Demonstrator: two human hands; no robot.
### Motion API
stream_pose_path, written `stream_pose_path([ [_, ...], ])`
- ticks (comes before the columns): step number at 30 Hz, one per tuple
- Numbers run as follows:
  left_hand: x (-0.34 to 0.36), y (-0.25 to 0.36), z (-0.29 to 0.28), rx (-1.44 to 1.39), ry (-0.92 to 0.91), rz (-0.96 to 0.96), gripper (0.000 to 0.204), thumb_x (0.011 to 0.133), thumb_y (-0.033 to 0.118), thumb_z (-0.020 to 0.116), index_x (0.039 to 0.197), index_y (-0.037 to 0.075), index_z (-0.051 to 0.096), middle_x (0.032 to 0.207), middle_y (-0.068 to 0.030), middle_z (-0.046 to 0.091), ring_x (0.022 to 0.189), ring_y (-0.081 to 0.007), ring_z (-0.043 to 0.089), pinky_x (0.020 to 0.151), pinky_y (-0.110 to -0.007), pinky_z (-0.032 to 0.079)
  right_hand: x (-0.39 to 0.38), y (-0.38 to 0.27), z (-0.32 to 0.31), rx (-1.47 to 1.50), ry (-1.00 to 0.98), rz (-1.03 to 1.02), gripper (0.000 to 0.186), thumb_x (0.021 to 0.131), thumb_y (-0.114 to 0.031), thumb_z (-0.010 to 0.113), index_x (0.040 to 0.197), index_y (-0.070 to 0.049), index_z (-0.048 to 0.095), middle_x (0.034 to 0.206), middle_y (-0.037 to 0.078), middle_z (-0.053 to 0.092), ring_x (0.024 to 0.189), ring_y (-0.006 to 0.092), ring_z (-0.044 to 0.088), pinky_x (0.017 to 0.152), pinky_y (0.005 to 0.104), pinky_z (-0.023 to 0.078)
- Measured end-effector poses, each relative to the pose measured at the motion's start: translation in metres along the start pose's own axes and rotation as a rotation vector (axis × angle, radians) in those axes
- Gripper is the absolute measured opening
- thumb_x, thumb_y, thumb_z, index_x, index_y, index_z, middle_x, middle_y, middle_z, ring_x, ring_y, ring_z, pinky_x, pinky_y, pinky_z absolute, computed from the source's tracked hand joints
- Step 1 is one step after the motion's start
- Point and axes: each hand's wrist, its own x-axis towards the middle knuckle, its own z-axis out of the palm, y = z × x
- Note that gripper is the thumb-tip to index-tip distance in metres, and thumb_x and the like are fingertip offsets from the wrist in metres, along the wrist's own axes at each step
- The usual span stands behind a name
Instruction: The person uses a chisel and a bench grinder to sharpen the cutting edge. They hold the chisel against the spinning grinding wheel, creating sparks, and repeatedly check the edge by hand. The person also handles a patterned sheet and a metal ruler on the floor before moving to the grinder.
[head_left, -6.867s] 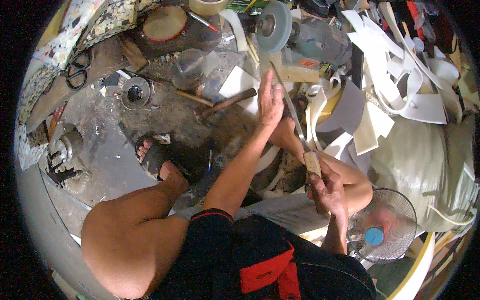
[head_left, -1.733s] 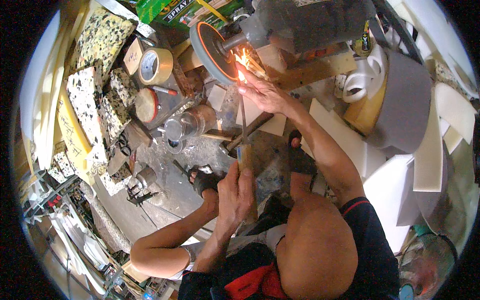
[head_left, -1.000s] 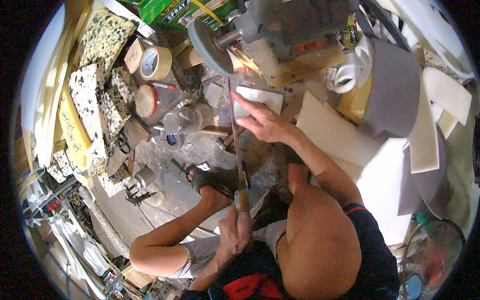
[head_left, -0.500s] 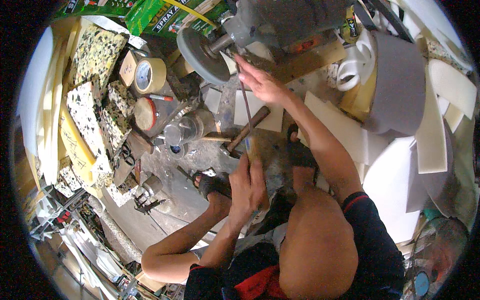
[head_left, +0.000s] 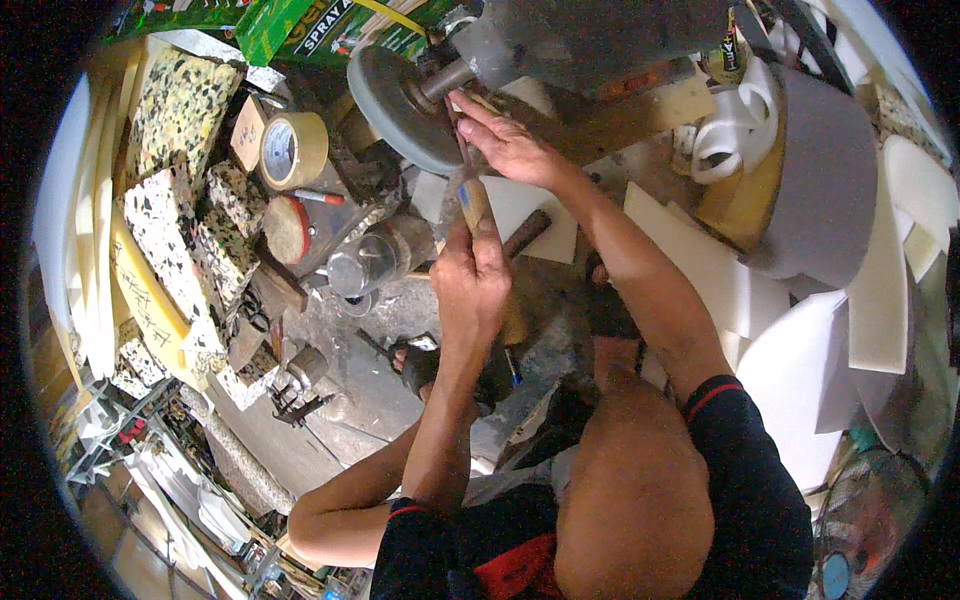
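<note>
My left hand (head_left: 472, 285) is closed round the wooden handle of a slim, long-bladed knife (head_left: 473, 205). The thin blade points up and away, its far part lying along the side of a round grey grinding wheel (head_left: 395, 105). My right hand (head_left: 515, 150) reaches in from the right with its fingers stretched out, their tips touching the blade beside the wheel. The tip of the blade is hidden by those fingers and the wheel. The wheel sits on the shaft of a dark grey bench grinder motor (head_left: 600, 40).
A hammer (head_left: 528, 232) lies on the floor under my hands. To the left are a tape roll (head_left: 293, 150), a clear jar (head_left: 360, 265), a red-rimmed round tin (head_left: 287, 230) and speckled foam blocks (head_left: 190, 110). White foam sheets (head_left: 790, 370) and a fan (head_left: 870, 520) stand at right.
My left hand has moved up and away with the knife, bringing the handle close to the wheel. My right hand has shifted slightly left, its fingertips now on the blade at the wheel.
</note>
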Motion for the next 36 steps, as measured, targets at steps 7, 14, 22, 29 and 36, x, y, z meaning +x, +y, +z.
stream_pose_path([
  [7, 0.005, 0.005, -0.001, -0.056, -0.042, -0.052, 0.041, 0.102, 0.033, 0.046, 0.113, -0.004, 0.061, 0.066, -0.0197, 0.060, 0.062, -0.0308, 0.063, 0.062, -0.045, 0.048, -0.001, 0.003, 0.003, -0.035, -0.005, -0.011, 0.057, 0.107, -0.036, 0.039, 0.155, -0.008, 0.027, 0.157, 0.012, 0.036, 0.144, 0.0247, 0.034, 0.117, 0.0320, 0.025],
  [14, -0.023, 0.003, -0.011, -0.093, -0.097, -0.075, 0.041, 0.101, 0.033, 0.046, 0.114, -0.004, 0.059, 0.067, -0.0155, 0.058, 0.063, -0.0210, 0.059, 0.059, -0.038, 0.047, -0.017, 0.020, 0.006, -0.233, 0.069, -0.304, 0.056, 0.107, -0.029, 0.040, 0.155, -0.003, 0.025, 0.161, 0.012, 0.029, 0.148, 0.0254, 0.026, 0.119, 0.0339, 0.021],
  [22, -0.074, 0.005, -0.025, -0.109, -0.139, -0.213, 0.037, 0.101, 0.027, 0.046, 0.117, -0.003, 0.058, 0.067, -0.0129, 0.059, 0.063, -0.0193, 0.060, 0.057, -0.035, 0.047, -0.022, 0.015, 0.006, -0.163, -0.007, -0.250, 0.059, 0.107, -0.025, 0.042, 0.157, -0.005, 0.019, 0.162, 0.009, 0.028, 0.146, 0.0195, 0.029, 0.117, 0.0322, 0.026],
  [29, -0.121, -0.005, -0.042, -0.092, -0.163, -0.182, 0.041, 0.101, 0.038, 0.046, 0.109, -0.001, 0.058, 0.073, -0.0066, 0.059, 0.066, -0.0144, 0.053, 0.058, -0.031, 0.044, -0.028, -0.003, 0.004, -0.173, -0.038, -0.181, 0.061, 0.106, -0.028, 0.045, 0.158, -0.010, 0.018, 0.162, 0.006, 0.027, 0.143, 0.0152, 0.030, 0.114, 0.0307, 0.032],
  [36, -0.154, -0.027, -0.054, 0.119, -0.229, 0.063, 0.042, 0.100, 0.020, 0.046, 0.134, -0.005, 0.052, 0.077, -0.0173, 0.064, 0.066, -0.0215, 0.064, 0.056, -0.038, 0.050, -0.041, -0.013, 0.002, -0.080, -0.085, -0.153, 0.064, 0.105, -0.032, 0.047, 0.158, -0.009, 0.019, 0.158, 0.011, 0.032, 0.143, 0.0236, 0.033, 0.115, 0.0346, 0.030],
])
